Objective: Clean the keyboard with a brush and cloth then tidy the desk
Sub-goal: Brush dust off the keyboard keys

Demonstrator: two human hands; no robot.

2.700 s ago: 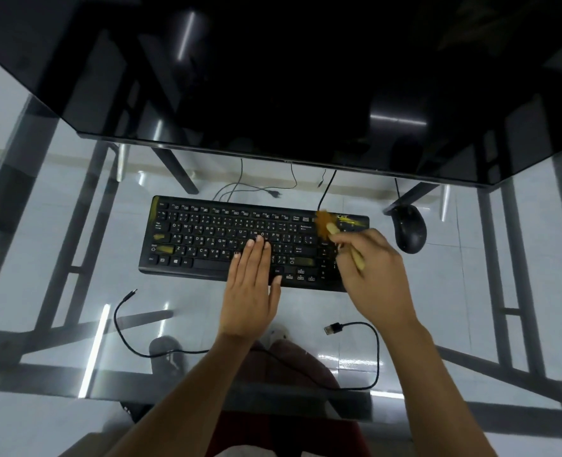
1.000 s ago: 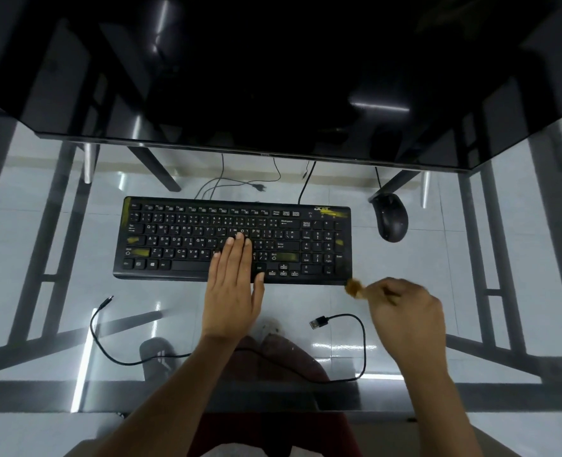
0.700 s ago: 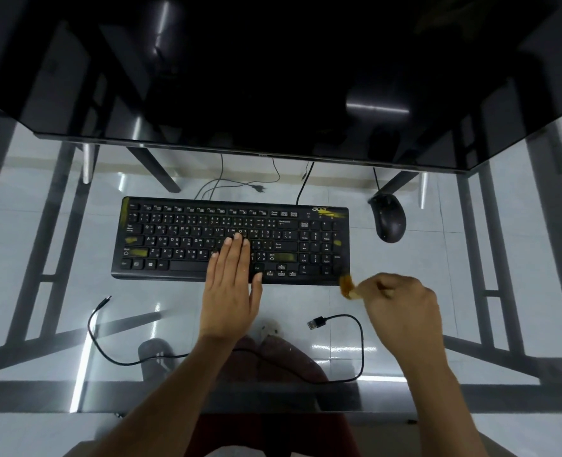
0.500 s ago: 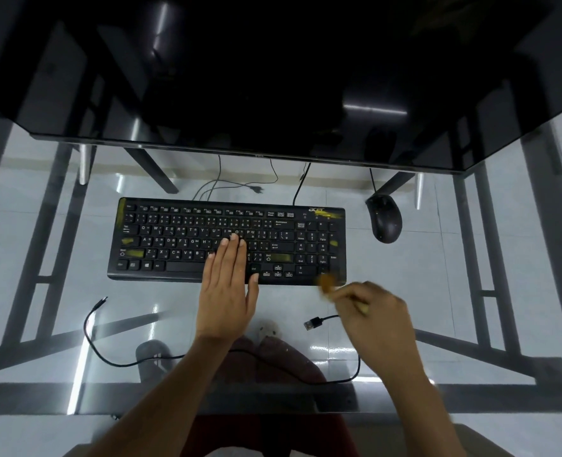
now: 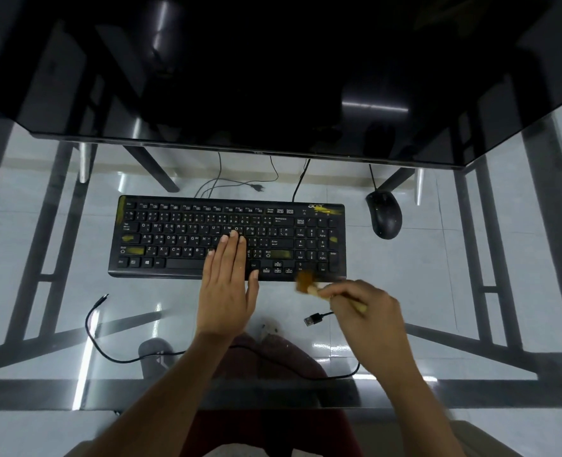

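A black keyboard (image 5: pixel 180 235) with yellowish smears lies on the glass desk (image 5: pixel 421 275). My left hand (image 5: pixel 226 285) rests flat on its lower middle keys, fingers together and extended. My right hand (image 5: pixel 365 308) grips a small brush (image 5: pixel 306 281) with a pale wooden handle and brown bristles. The blurred bristles touch the keyboard's front edge below the number pad. No cloth is in sight.
A black mouse (image 5: pixel 385 214) sits right of the keyboard. A loose black USB cable (image 5: pixel 108 347) curls across the near desk, its plug (image 5: pixel 312 319) just under my right hand. A dark monitor (image 5: pixel 273 77) overhangs the back. More cords (image 5: pixel 233 184) lie behind the keyboard.
My right hand swept the brush from the keyboard's top right, down past its right end, then leftward along the front edge. My left hand stayed on the keys.
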